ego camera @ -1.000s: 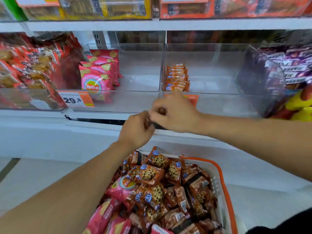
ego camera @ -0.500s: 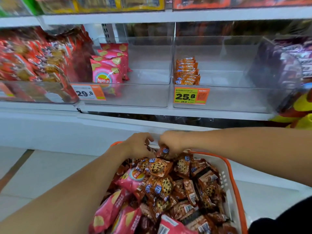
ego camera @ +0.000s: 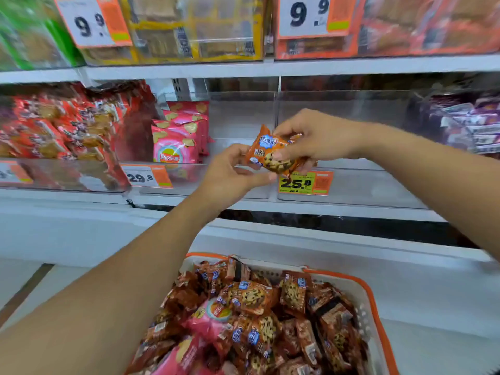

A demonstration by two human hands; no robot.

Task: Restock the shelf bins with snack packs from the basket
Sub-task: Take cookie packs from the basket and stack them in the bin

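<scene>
Cookie pack (ego camera: pixel 270 154), held up between both hands: glossy orange plastic film, crinkled, catching light. Same shiny film on the brown and pink packs heaped in the basket (ego camera: pixel 365 296), itself white perforated plastic with a smooth orange rim. Shelf bins (ego camera: pixel 351 125): clear hard plastic, glossy, reflective. Price tags (ego camera: pixel 305 183): matt paper, probably behind a clear sleeve, too blurred to confirm. Shelf edge (ego camera: pixel 297 67): smooth white painted metal, by the look of it.

This is a shop aisle: white shelves (ego camera: pixel 297 67) carry clear plastic bins (ego camera: pixel 351 185) of wrapped snacks fronted by orange price tags (ego camera: pixel 305 182) reading 9.9, 29.8 and 25.8, with a stocked orange-rimmed basket (ego camera: pixel 370 301) below.
</scene>
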